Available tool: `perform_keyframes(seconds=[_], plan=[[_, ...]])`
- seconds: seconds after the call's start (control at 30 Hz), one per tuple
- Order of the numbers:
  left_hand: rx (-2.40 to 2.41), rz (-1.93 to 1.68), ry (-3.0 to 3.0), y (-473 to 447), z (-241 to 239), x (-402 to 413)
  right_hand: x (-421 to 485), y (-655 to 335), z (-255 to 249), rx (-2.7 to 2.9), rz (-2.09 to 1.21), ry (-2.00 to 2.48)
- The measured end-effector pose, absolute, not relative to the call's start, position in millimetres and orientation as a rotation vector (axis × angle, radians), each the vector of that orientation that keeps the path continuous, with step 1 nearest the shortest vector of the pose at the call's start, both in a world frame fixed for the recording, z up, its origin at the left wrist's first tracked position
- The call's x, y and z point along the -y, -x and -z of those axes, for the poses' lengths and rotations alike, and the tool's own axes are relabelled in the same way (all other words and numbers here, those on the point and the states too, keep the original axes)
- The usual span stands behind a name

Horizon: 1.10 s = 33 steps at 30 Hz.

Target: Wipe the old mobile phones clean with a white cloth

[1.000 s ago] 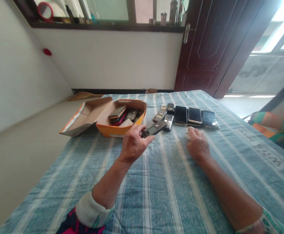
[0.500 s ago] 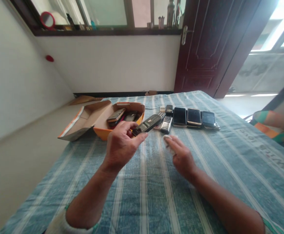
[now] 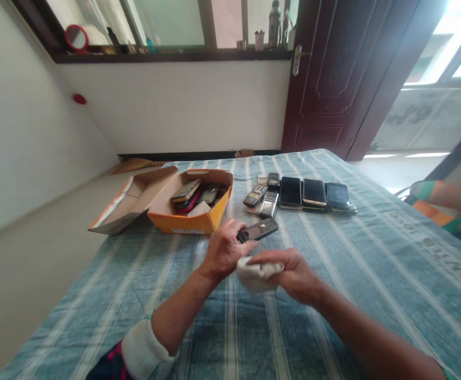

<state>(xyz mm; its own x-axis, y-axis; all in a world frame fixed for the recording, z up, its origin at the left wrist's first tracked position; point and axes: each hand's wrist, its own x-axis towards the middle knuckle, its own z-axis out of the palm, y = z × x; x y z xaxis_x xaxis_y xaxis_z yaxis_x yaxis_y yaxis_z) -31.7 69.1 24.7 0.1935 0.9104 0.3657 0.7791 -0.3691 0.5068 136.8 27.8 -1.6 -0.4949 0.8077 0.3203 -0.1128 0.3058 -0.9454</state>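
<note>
My left hand [image 3: 224,250] is closed on a dark bar phone [image 3: 259,230], held just above the striped cloth in front of me. My right hand [image 3: 293,274] grips a small white cloth [image 3: 256,275], pressed close to the left hand under the phone. Beyond them lies a row of phones [image 3: 301,192], keypad ones on the left and three touchscreen ones on the right. An orange cardboard box [image 3: 188,221] with several more phones in it stands at the left, its lid open.
The blue striped tablecloth [image 3: 333,274] covers the whole table. A dark wooden door [image 3: 333,79] stands behind the table. A window sill [image 3: 167,53] carries bottles and a red round mirror. A colourful cushion [image 3: 448,198] lies at the right edge.
My left hand brought the dark phone down and closer to me. My right hand lifted from the table with the white cloth and moved left to meet it.
</note>
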Motion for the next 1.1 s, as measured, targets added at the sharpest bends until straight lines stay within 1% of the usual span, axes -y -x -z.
perform_keyframes(seconds=[0.1,0.13,0.2,0.57,0.77,0.93,1.03,1.1], plan=[[-1.591,-0.887,-2.311,28,-12,-68,-61,-159,14,1.393,-0.745,1.020],[-1.592,-0.880,-2.327,27,-9,-68,-68,-164,17,1.372,-0.619,1.073],[-1.592,-0.869,-2.352,25,-5,-68,-75,-168,22,1.392,-0.470,1.098],[-1.479,-0.922,-2.337,29,12,-71,-61,-146,31,1.929,-0.098,1.011],[-1.541,-0.966,-2.275,29,19,-76,-51,-129,31,2.246,0.112,1.027],[-1.529,-0.943,-2.277,30,20,-77,-62,-141,33,2.286,0.224,1.180],[-1.531,-0.928,-2.298,29,19,-77,-69,-152,31,2.215,0.241,1.295],[-1.533,-0.930,-2.312,29,20,-77,-69,-153,31,2.199,0.231,1.288]])
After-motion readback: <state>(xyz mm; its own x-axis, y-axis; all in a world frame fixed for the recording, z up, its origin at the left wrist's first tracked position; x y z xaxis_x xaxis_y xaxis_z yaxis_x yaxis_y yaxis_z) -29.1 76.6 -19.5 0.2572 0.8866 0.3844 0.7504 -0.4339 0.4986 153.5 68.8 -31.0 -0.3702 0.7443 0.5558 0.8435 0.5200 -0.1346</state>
